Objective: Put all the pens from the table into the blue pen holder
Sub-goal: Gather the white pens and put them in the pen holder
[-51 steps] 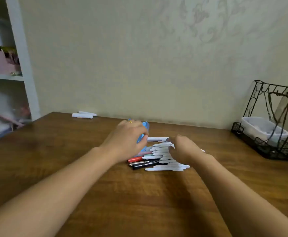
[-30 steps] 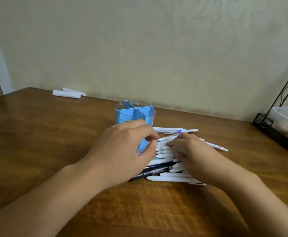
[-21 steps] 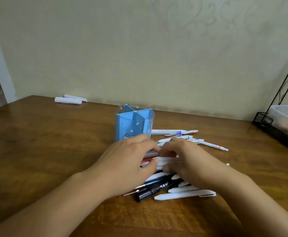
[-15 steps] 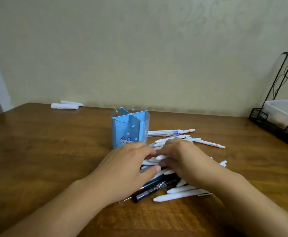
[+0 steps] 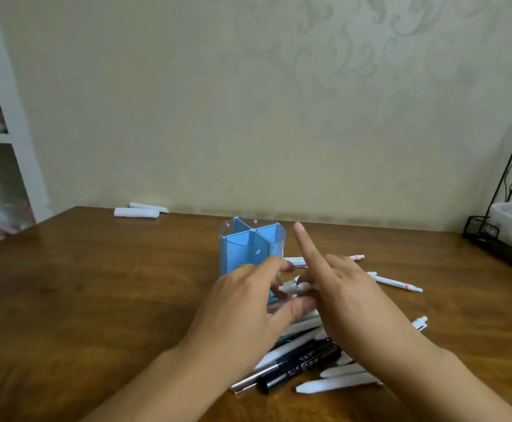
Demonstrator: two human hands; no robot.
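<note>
pens [image 5: 309,360] heaped, blue pen holder [image 5: 250,248] behind, hands over

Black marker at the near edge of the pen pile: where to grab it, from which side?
Probably pinch the black marker mid-barrel from above, near side. It lies flat on the table, its near-left cap end sticking clear of the pile; the far end runs under the right hand and among white pens.
</note>
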